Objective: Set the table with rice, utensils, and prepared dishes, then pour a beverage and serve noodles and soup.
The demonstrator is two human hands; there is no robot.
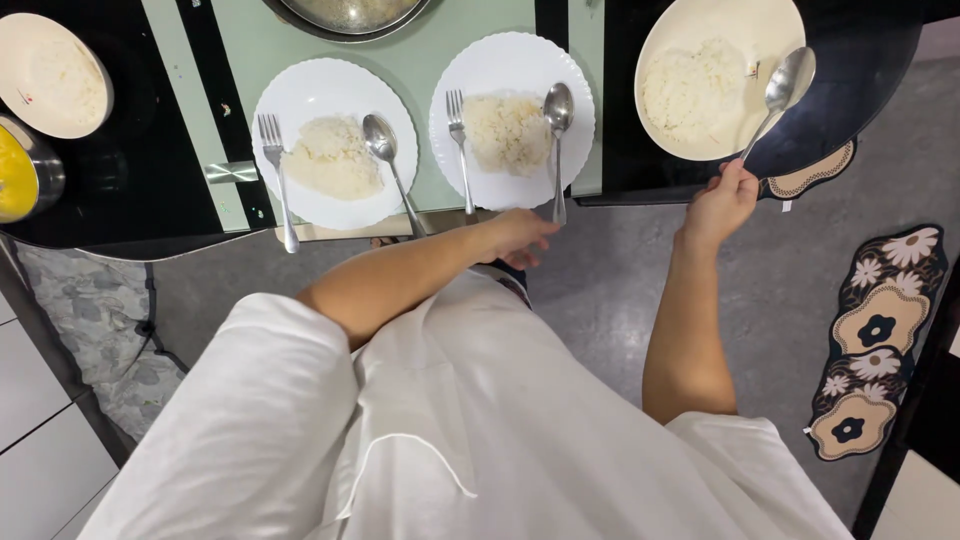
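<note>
My right hand (pixel 722 202) grips the handle of a large metal serving spoon (pixel 785 88) whose bowl rests over the rim of a cream bowl of white rice (pixel 700 90) at the upper right. My left hand (pixel 518 238) hangs loosely below the counter edge, holding nothing, just under a white scalloped plate (pixel 512 120) of rice with a fork and spoon. A second white plate (pixel 333 142) of rice, also with a fork and spoon, lies to its left.
A cream plate of rice (pixel 55 75) and a steel pot with yellow contents (pixel 25 172) stand at the far left. A metal pan (pixel 350 15) sits at the top. Floral mats (pixel 875 340) lie on the grey floor to the right.
</note>
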